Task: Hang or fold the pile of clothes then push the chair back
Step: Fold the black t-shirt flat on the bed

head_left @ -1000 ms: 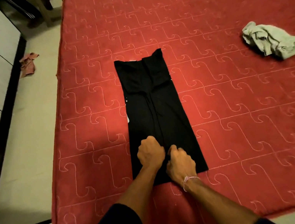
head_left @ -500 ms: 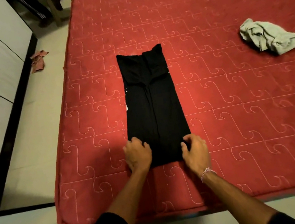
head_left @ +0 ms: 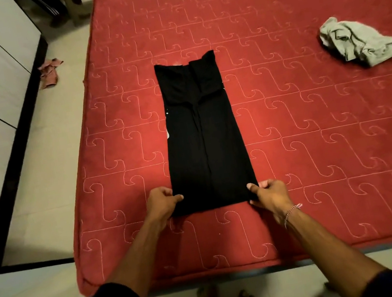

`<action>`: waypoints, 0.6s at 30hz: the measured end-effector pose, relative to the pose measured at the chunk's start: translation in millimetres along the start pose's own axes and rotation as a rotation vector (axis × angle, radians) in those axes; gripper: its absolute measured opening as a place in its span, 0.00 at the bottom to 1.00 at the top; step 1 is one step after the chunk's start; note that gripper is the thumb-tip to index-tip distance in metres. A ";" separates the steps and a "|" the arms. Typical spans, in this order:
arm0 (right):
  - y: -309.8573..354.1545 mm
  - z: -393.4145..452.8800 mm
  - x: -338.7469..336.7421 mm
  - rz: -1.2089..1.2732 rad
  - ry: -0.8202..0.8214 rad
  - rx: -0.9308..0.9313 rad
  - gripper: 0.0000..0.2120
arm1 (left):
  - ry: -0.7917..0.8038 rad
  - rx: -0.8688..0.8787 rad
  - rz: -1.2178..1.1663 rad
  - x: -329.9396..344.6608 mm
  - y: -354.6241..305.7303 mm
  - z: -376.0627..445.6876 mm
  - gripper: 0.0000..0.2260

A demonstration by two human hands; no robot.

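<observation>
Now | red bed [head_left: 271,19] | black cloth [head_left: 204,141] lies flat at 12 o'clock, soft, light, floppy | left hand [head_left: 161,204] pinches near corner at 9 | right hand [head_left: 269,191] pinches near corner at 3 | best hold: those 2 corners

One head-worn view, looking forward and steeply down from the bed's [head_left: 297,14] near edge, close over its near-left corner; the far edge runs out of frame, floor [head_left: 42,153] along the left.
</observation>
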State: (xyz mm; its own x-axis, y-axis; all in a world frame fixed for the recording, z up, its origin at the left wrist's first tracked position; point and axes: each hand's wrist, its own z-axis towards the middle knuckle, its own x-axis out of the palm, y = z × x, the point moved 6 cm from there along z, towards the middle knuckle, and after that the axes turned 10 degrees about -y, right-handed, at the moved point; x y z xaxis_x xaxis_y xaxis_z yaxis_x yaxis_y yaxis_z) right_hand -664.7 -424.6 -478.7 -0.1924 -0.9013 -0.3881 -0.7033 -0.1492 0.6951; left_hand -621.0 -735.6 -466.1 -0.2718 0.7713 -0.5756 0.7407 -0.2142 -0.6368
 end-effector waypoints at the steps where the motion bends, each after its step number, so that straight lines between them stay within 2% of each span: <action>1: 1.5 -5.2 -3.0 0.046 0.008 0.014 0.12 | 0.030 0.011 -0.015 -1.0 -1.2 -2.5 0.08; 5: 6.5 -15.6 -11.5 0.107 0.009 0.021 0.12 | 0.129 -0.010 -0.098 -2.9 0.0 -16.1 0.07; 8: 1.4 -27.0 -25.5 0.062 -0.031 0.026 0.15 | 0.183 -0.030 -0.142 -4.1 4.3 -36.1 0.05; 11: 0.4 -41.4 -37.0 0.036 -0.009 -0.040 0.17 | 0.211 -0.075 -0.247 -8.0 5.8 -56.0 0.14; 13: 5.2 -45.5 -39.4 0.006 0.051 -0.115 0.14 | 0.216 -0.079 -0.319 -11.2 4.7 -62.8 0.21; 15: 15.8 -49.9 -41.3 -0.006 0.085 -0.145 0.10 | 0.232 -0.047 -0.357 -13.4 -1.1 -64.8 0.23; 18: 45.1 -51.3 -43.0 -0.001 0.083 -0.143 0.07 | 0.243 -0.025 -0.375 -18.9 -19.2 -58.6 0.13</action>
State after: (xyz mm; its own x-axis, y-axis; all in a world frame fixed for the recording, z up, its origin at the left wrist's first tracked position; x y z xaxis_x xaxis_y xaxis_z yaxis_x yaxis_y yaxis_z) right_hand -653.1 -413.4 -399.6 -0.1300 -0.9307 -0.3420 -0.5976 -0.2016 0.7760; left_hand -594.0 -710.9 -412.9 -0.3746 0.9118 -0.1683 0.6335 0.1192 -0.7645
